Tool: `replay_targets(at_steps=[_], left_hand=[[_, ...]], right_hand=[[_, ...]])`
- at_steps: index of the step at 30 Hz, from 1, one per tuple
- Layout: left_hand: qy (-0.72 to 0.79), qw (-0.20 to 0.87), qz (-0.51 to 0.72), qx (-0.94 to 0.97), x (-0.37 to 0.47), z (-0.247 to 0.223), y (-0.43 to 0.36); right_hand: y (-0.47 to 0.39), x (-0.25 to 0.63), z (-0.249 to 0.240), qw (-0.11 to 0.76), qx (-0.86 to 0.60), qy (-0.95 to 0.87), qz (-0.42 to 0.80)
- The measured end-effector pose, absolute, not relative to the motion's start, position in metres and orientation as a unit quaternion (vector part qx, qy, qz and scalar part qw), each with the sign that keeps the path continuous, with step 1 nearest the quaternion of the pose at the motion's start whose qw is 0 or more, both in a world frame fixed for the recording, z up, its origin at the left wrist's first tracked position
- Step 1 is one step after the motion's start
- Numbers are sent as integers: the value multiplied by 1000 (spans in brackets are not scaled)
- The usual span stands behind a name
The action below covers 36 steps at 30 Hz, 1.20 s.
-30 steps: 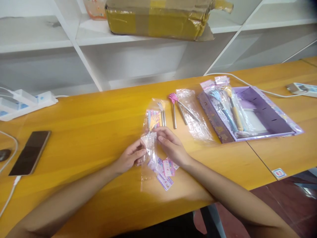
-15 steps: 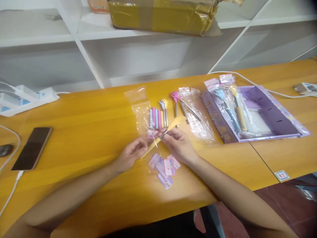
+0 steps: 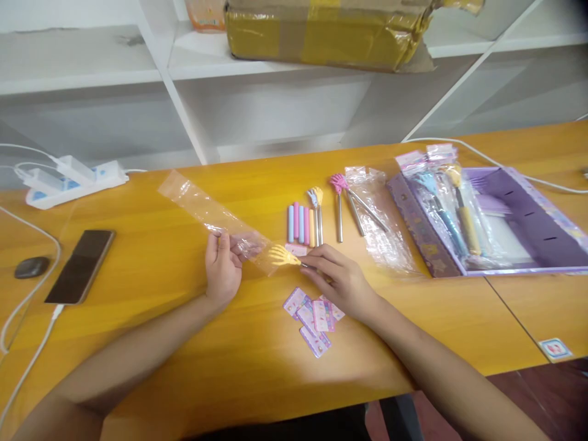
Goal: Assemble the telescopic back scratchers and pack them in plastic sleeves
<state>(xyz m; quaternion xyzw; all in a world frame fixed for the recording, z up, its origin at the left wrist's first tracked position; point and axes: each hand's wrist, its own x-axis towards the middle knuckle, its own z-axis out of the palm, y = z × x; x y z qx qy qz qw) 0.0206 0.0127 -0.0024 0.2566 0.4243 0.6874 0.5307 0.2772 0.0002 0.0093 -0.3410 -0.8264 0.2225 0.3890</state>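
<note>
Pinched in my left hand (image 3: 223,268) is a long clear plastic bag (image 3: 202,205), slanting from upper left to lower right. My right hand (image 3: 340,278) grips a yellow hand-shaped back scratcher (image 3: 283,256) by its dark shaft, its fingers pointing left at the bag's lower right end. Whether the tips are inside the bag I cannot tell. Beyond it lie several pastel tubes (image 3: 301,223), a blue and a yellow scratcher head (image 3: 318,196) on metal rods, and pink scratchers (image 3: 339,182). Small printed cards (image 3: 316,315) lie in a pile below my right hand.
At the right, a purple box (image 3: 528,220) carries bagged scratchers (image 3: 448,211); clear bags (image 3: 381,214) lie beside it. On the left are a phone (image 3: 80,266), a mouse (image 3: 32,267), cables and a power strip (image 3: 78,184). A taped carton (image 3: 321,33) sits on the shelf behind.
The clear bag has been picked up by my left hand, which let go of the yellow handle. The yellow scratcher in my right hand now points left instead of right. The view has shifted slightly.
</note>
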Motion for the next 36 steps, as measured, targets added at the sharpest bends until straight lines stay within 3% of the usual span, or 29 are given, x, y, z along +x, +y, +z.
replay_targets(at_steps=[12, 36], left_hand=[[401, 630, 594, 298, 27, -1, 2], [415, 652, 559, 300, 27, -2, 10]], right_hand=[[2, 279, 4, 369, -344, -839, 202], [4, 283, 4, 377, -348, -838, 184]])
